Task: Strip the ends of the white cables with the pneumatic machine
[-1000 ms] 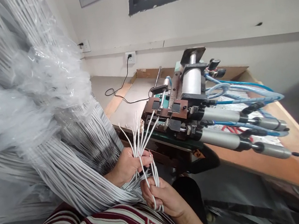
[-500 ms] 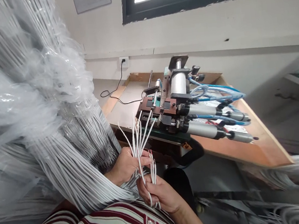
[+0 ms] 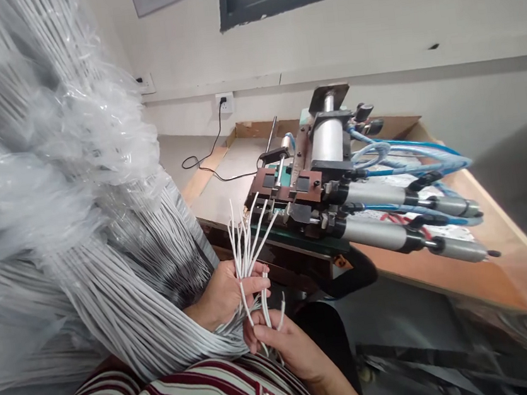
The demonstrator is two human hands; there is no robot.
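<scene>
My left hand point(image 3: 229, 295) is closed around several thin white cables point(image 3: 247, 250), whose ends fan upward from the grip. Just below and to the right, my right hand point(image 3: 280, 341) pinches a few more white cable ends; one short end point(image 3: 282, 312) bends away to the right. The two hands nearly meet over my lap. A thick bundle of grey-white cables point(image 3: 128, 308) runs from the left across my lap toward the hands. Beyond the cable tips stands a pneumatic machine point(image 3: 305, 186) with metal cylinders.
Plastic-wrapped cable bundles point(image 3: 69, 162) hang at the left. The machine sits on a wooden-edged bench point(image 3: 458, 283), with blue air hoses point(image 3: 410, 149) at its right. A black cord point(image 3: 213, 171) runs to a wall socket point(image 3: 225, 103).
My view has shifted slightly, so the machine appears farther right. In my right hand the cable ends have spread, one now leaning off to the right. The left hand keeps its grip.
</scene>
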